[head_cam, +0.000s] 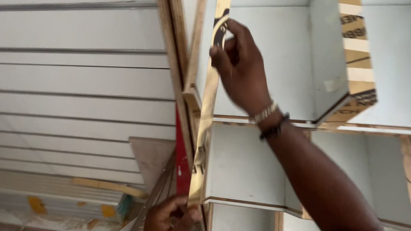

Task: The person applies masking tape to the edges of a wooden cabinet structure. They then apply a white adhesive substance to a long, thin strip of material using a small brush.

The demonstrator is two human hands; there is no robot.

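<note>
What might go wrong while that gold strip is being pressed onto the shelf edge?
The gold strip is long and thin, pinched only at its ends by the right hand and the left hand; the middle could bow, kink or sit crooked along the shelf edge. Its narrow edge might also nick a finger if it slips.

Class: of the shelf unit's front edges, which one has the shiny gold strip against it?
The outer vertical edge at the unit's left end; both hands, right hand and left hand, hold the gold strip there. Other edges show bare plywood.

Right hand [239,65] raised, arm extended, fingers pinched, wrist bent, bracelets on wrist. Left hand [167,227] low, fingers curled in grip.
</note>
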